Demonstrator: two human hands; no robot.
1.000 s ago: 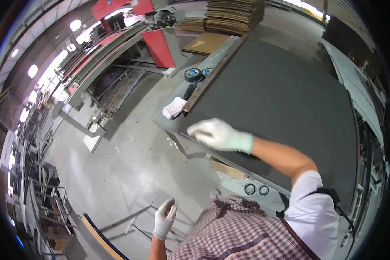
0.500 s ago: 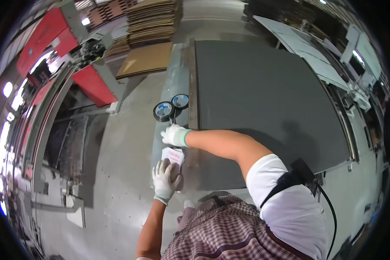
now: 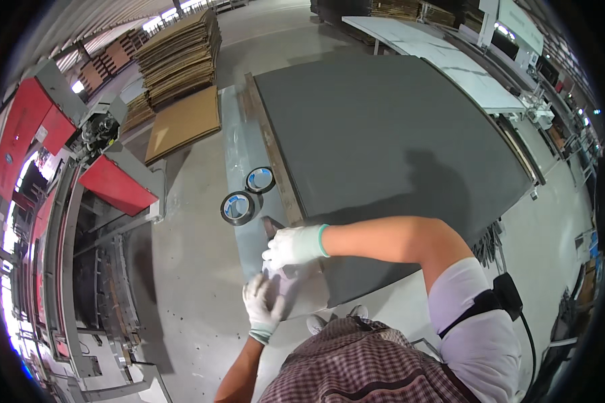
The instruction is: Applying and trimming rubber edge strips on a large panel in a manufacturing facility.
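My right hand point(image 3: 294, 246), in a white glove with a green cuff, is closed over the table's left edge strip. A short dark object point(image 3: 271, 227) shows just beyond its knuckles; whether the fingers grip it is hidden. Below that hand lie white printed papers point(image 3: 286, 277), partly covered and shaded. My left hand point(image 3: 262, 305), gloved too, is beside their left edge with fingers apart and thumb spread, holding nothing visible. Farther up the strip rest two rolls of black tape with blue-and-white cores, a nearer roll point(image 3: 238, 207) and a farther roll point(image 3: 259, 180).
A large dark grey sheet point(image 3: 363, 134) covers the table, bordered by a wooden strip point(image 3: 273, 148). Red-and-grey machinery point(image 3: 117, 185) stands at left. Stacked cardboard point(image 3: 179, 60) and flat brown boards point(image 3: 183, 125) lie at far left. A white marbled panel point(image 3: 437, 60) sits at far right.
The view has shifted and turned. My right hand has come nearer, over the upper part of the papers. My left hand has moved from on top of them to their left edge.
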